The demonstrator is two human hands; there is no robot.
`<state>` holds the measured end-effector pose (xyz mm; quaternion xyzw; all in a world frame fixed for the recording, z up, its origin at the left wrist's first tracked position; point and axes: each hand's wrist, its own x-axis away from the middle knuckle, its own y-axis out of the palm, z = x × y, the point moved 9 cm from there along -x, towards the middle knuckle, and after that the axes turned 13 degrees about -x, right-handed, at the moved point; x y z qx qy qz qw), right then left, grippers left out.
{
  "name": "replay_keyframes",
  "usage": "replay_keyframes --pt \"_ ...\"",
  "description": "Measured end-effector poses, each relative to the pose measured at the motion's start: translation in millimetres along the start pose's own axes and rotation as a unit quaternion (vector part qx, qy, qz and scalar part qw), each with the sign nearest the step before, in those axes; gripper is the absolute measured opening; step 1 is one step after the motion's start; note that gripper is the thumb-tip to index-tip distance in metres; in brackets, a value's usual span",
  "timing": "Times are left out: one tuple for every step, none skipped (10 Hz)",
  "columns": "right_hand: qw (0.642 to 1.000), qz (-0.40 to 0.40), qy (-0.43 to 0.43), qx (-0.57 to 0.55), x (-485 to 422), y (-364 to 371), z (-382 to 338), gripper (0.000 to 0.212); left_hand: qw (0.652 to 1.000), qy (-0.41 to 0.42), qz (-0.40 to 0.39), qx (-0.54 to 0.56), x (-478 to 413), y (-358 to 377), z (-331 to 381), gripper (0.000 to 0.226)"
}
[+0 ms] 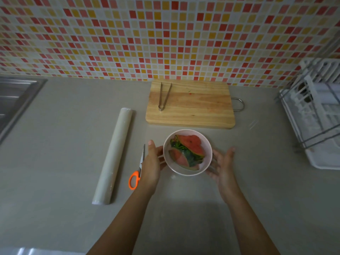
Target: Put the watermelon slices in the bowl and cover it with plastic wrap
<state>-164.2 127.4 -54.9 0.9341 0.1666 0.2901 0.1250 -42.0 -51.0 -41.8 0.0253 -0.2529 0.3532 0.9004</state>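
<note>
A pale pink bowl (187,172) stands on the grey counter, in front of the cutting board. Watermelon slices (187,150), red flesh with green rind, lie piled inside it. A thin clear plastic wrap sheet (252,124) seems to drape over the bowl and spread onto the counter; its edges are faint. My left hand (152,162) rests flat against the bowl's left side, thumb up. My right hand (222,166) is beside the bowl's right side, fingers spread, touching or nearly touching it. The plastic wrap roll (114,159) lies to the left.
Orange-handled scissors (137,172) lie between the roll and my left hand. A wooden cutting board (198,107) with metal tongs (164,96) sits behind the bowl. A sink (16,100) is at far left, a white dish rack (316,115) at right.
</note>
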Motion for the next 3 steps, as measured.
replay_keyframes --pt "1.0 0.004 0.004 0.011 1 8 -8 0.073 1.0 -0.001 -0.014 -0.013 -4 2 6 0.07" --pt "0.999 0.01 -0.012 0.038 -6 7 -13 0.072 0.997 0.003 0.001 -0.078 -6 -5 3 0.074" --pt "0.997 0.056 -0.03 0.05 -11 -3 -21 0.073 0.992 0.021 0.051 -0.116 -4 -20 14 0.076"
